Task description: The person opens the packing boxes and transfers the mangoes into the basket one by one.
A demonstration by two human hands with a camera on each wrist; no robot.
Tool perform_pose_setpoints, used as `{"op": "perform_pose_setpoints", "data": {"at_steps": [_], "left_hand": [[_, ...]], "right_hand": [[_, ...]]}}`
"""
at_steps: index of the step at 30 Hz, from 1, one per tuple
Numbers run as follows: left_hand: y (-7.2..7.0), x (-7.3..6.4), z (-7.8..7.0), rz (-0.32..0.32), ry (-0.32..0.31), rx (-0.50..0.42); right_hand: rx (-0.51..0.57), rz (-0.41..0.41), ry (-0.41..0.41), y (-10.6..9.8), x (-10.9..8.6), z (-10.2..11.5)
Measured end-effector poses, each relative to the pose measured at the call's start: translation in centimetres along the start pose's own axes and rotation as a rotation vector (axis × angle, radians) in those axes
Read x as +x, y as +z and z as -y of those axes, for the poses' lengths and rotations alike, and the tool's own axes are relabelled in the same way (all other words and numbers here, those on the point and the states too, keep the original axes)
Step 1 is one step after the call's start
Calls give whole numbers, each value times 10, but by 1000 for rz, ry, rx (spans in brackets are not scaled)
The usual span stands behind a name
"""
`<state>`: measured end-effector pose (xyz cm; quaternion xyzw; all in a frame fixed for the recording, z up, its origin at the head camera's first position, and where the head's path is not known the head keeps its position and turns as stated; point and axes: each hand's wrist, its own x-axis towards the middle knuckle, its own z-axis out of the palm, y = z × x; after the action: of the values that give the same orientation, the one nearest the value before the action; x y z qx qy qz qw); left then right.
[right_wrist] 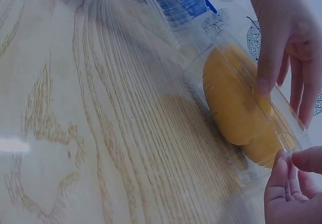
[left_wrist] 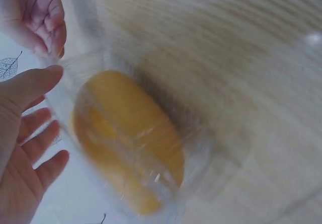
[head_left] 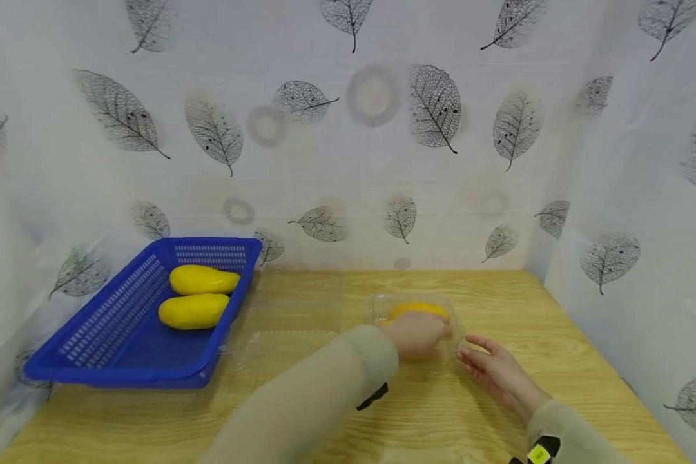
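A clear plastic box (head_left: 377,309) with yellow-orange mangoes (right_wrist: 231,98) inside lies on the table, right of centre in the head view. At its right front corner my right hand (head_left: 501,372) pinches the plastic edge between thumb and fingertips; the right wrist view shows this pinch closely. My left hand (head_left: 420,332) reaches across the box. Its thumb touches the lid's edge in the right wrist view, and its fingers extend loosely down the far side. In the left wrist view, that hand's spread fingers (left_wrist: 50,168) stand beside the clear wall, through which the mangoes show.
On the left stands a blue slatted basket (head_left: 133,375) with two larger yellow fruits (head_left: 194,312) in it. Between basket and box lies another clear plastic container (head_left: 290,322), opened out. A leaf-patterned white curtain (head_left: 348,174) surrounds the wooden table (head_left: 557,348).
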<state>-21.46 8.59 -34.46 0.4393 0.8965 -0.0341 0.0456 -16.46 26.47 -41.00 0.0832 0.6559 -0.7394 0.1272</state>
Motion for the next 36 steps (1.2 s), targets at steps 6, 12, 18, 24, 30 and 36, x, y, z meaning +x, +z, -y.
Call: {"op": "perform_pose_setpoints", "data": {"at_steps": [6,12,18,24,30,36], "left_hand": [[-14,-22,23,102,-45,32],[-8,-50,55,75,-199,-5],[7,-72,62,112,-441,-378],[27,-75,61,97,-577,-932],[42,-82,60,-6,-584,-1359],[48,-84,60,-80,-538,-1542]], "right_hand": [[12,-25,12,0,0,-1],[54,-40,13,1,-2,-1],[38,-51,5,1,-4,-1],[22,-52,3,2,-4,0],[15,-42,-6,2,-4,0],[-1,-35,-3,3,-5,1]]}}
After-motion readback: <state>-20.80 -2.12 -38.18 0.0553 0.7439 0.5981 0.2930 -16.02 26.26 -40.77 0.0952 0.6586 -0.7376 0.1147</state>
